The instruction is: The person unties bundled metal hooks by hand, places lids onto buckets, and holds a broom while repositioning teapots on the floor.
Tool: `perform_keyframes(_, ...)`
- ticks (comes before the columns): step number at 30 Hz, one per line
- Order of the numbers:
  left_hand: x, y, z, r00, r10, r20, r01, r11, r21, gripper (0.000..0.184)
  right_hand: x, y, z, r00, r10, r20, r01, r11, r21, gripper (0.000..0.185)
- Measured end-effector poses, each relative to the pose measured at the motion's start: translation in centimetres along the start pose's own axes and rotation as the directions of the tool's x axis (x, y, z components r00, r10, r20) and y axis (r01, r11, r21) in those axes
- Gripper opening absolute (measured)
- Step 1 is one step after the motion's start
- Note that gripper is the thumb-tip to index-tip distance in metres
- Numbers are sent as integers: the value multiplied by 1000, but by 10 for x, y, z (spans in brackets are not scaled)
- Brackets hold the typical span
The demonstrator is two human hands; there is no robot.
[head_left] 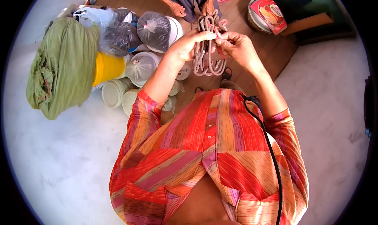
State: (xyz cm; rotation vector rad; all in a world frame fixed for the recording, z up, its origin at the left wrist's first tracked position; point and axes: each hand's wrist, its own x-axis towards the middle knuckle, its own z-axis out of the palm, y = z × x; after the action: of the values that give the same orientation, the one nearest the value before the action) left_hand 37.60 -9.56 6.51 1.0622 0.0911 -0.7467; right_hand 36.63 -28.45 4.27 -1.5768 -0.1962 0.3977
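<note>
Shirt point(179, 162); cords point(210, 63) in grip point(184, 46); filled bag point(152, 30).

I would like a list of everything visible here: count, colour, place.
rope bundle: one, grey-brown, between both hands
strip: pink-red, on bundle, count unclear
sack: one, green, left
yellow bucket: one, beside sack
buckets: several, white, left of centre
plastic bags: several, dark, pale blue, clear, among buckets
container: one, red-topped, upper right
floorboards: several, brown, upper centre
cord: one, black, over shirt
another person: one, top
left hand, right hand: one each, bare, at bundle
</note>
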Motion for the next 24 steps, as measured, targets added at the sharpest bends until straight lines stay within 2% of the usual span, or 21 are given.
perform_keyframes(2,5,-4,-4,999,30,-25,-29,999,36,34,-11,-16,-9,987,128,102,-139,984,109,11)
perform_keyframes(4,10,-12,-9,997,58,-47,-54,996,75,34,-15,-20,-19,970,144,196,-178,970,165,10)
perform_keyframes(5,12,-18,-11,999,49,7,-50,985,166,33,-16,-20,-17,969,145,200,-179,970,163,10)
perform_keyframes(7,16,-29,-14,996,61,64,-77,956,283,26,-18,-25,-10,961,153,232,-229,909,347,11)
perform_keyframes(8,23,-35,-18,996,66,58,-79,958,276,26,-18,-27,-12,958,158,240,-236,910,341,11)
perform_keyframes(10,36,-42,-23,993,119,16,-118,947,298,23,-16,-30,-21,949,109,296,-261,798,543,11)
perform_keyframes(11,44,-48,-22,973,222,-63,-197,940,279,21,-19,-34,-21,973,95,210,-178,890,419,12)
perform_keyframes(12,46,-51,-26,971,229,-70,-202,941,273,21,-27,-42,-21,971,97,219,-182,892,413,12)
perform_keyframes(14,54,-56,-34,949,261,-178,-219,949,227,15,-50,-59,-20,959,104,263,-175,949,264,14)
perform_keyframes(15,49,-52,-40,956,228,-186,-165,938,304,13,-56,-61,-16,990,36,134,-47,996,81,15)
perform_keyframes(19,47,-47,-46,911,325,-255,-204,890,409,13,-45,-44,-46,990,108,87,-130,939,317,14)
perform_keyframes(20,46,-47,-46,906,332,-262,-207,889,408,13,-43,-40,-52,992,85,91,-109,947,301,11)
perform_keyframes(22,42,-44,-42,891,369,-264,-246,882,402,15,-50,-44,-51,958,81,276,-85,996,3,8)
perform_keyframes(23,47,-49,-46,847,477,-236,-313,805,504,16,-52,-38,-40,917,68,394,-37,996,-86,6)
perform_keyframes(24,51,-52,-49,844,478,-243,-313,807,501,16,-52,-35,-27,866,-6,501,130,968,-214,6)
